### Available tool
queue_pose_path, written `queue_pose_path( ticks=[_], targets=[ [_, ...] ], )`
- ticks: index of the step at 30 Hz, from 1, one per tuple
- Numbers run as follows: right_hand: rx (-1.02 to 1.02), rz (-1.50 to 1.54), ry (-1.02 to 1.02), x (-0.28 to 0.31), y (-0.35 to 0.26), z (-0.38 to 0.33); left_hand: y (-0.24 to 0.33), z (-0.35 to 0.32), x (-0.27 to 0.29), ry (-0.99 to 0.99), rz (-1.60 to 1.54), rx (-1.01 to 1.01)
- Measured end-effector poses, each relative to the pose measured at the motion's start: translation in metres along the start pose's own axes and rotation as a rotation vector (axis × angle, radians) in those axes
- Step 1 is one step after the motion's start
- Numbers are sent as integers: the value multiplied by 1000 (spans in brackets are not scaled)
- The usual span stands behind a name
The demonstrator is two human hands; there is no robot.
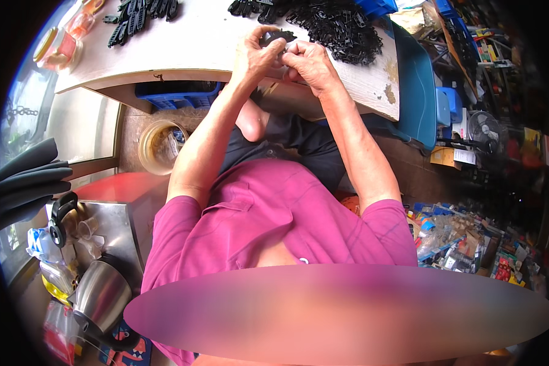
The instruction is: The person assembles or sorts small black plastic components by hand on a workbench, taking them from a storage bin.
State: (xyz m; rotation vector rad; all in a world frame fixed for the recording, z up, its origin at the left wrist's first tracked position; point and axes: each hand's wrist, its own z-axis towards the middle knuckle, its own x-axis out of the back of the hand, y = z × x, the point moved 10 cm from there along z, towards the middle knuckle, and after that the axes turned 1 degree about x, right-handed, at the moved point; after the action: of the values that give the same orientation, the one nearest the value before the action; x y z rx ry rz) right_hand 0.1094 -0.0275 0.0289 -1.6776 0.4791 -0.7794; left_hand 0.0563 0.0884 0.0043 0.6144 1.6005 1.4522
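Observation:
Over the table's near edge, my left hand point(257, 56) is closed around a small black plastic part point(278, 38), thumb and fingers gripping it. Close against it, my right hand point(314, 68) is closed in a pinch at the part's near end; whatever lies between its fingertips is too small to make out. Just beyond the right hand spreads a big heap of black plastic parts point(341, 33). A smaller bunch of black parts point(250, 8) lies at the far edge of view, and more long black parts point(131, 23) are laid out on the left.
The pale table point(183, 46) has a worn right corner. Jars point(58, 49) stand at its left end. A blue basket point(178, 93) sits under it, with a round bin point(158, 146) on the floor. A teal chair point(416, 91) adjoins the right edge; a steel kettle point(102, 293) is lower left.

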Motion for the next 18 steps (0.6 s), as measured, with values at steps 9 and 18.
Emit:
queue_pose_path(
  ticks=[9,18],
  targets=[
    [60,141,154,5,7,-1,4,-12,13,195,-286,-13],
    [45,385,164,-5,12,-24,2,-29,7,172,-461,54]
  ],
)
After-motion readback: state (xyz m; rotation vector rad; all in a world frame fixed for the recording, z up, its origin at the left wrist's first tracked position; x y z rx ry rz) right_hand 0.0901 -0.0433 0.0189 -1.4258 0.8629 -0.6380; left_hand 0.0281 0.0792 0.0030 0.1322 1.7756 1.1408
